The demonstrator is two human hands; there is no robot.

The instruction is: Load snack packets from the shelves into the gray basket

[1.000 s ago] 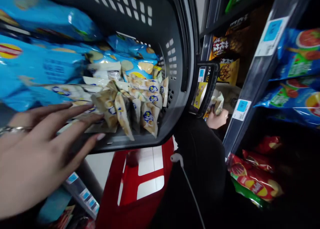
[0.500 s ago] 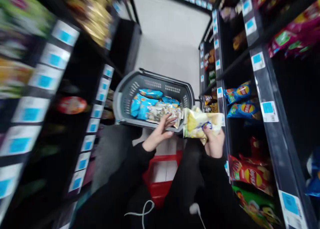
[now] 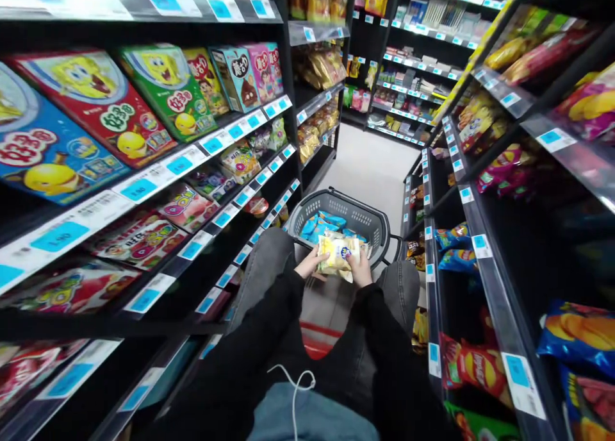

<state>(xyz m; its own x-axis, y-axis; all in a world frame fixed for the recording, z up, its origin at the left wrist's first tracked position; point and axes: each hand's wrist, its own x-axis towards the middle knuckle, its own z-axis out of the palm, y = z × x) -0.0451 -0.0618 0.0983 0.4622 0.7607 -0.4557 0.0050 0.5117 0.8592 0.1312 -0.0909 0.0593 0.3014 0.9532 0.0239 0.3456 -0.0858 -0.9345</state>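
Largest first: a left-hand shelf rack (image 3: pixel 284 31) lines one side of the aisle, SpongeBob boxes (image 3: pixel 98 101) along its upper shelf's front edge; a right-hand shelf rack (image 3: pixel 500 303) faces it. Between them, just beyond the seated person's knees, stands a grey shopping basket (image 3: pixel 385 231), its handle (image 3: pixel 394 252) jutting from the right end towards the right-hand rack. Blue snack bags (image 3: pixel 330 218) lie inside, towards the far left corner.

A cream-and-yellow snack packet (image 3: pixel 337 249) is at the basket's near edge. Left hand (image 3: pixel 309 264) and right hand (image 3: pixel 362 270) grasp its opposite ends. Something pale shows beneath; number of packets unclear. Contact with the rim: cannot tell.

Risks (judged): if either hand slackens, slick wrapping could let the packet slide over the near edge to the floor; a knee bumping the handle could jolt the basket.
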